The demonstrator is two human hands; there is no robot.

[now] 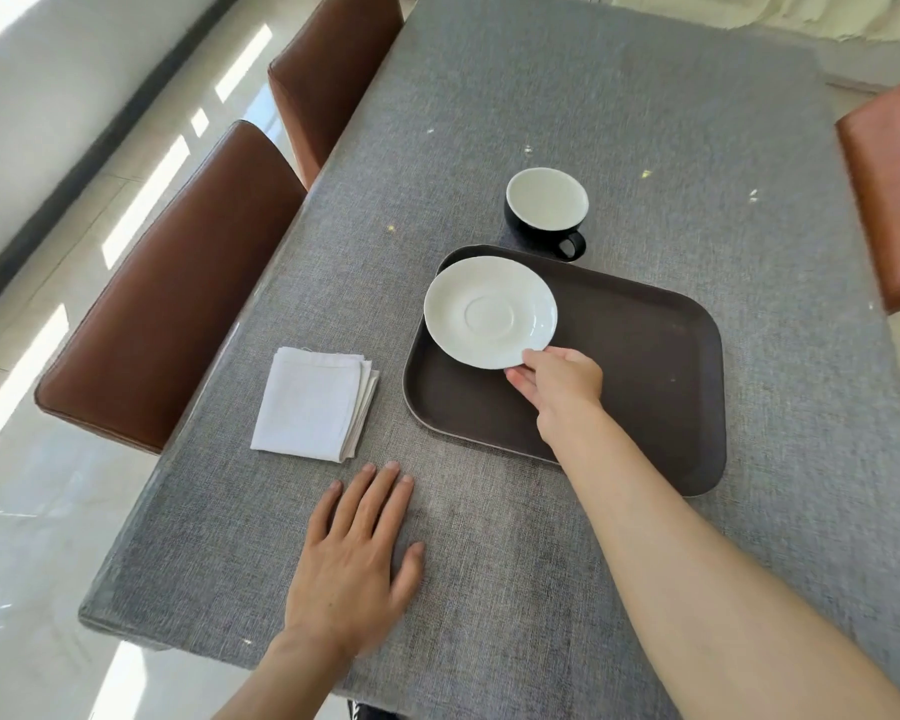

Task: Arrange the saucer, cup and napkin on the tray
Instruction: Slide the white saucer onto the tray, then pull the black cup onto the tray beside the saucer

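Note:
A white saucer (pixel 490 311) hangs over the far left corner of the dark brown tray (pixel 645 366), and my right hand (pixel 559 383) pinches its near rim. Whether the saucer rests on the tray or is held just above it, I cannot tell. Just beyond the tray's far edge stands a black cup (pixel 545 213) with a white inside, its handle pointing toward me. A folded white napkin (pixel 314 404) lies on the table left of the tray. My left hand (pixel 357 561) lies flat on the tablecloth, fingers spread, below the napkin and holding nothing.
The table wears a grey cloth (pixel 567 106). Two brown leather chairs (pixel 172 304) stand along its left side and another chair (pixel 889 194) at the right. The near left table corner is close to my left wrist.

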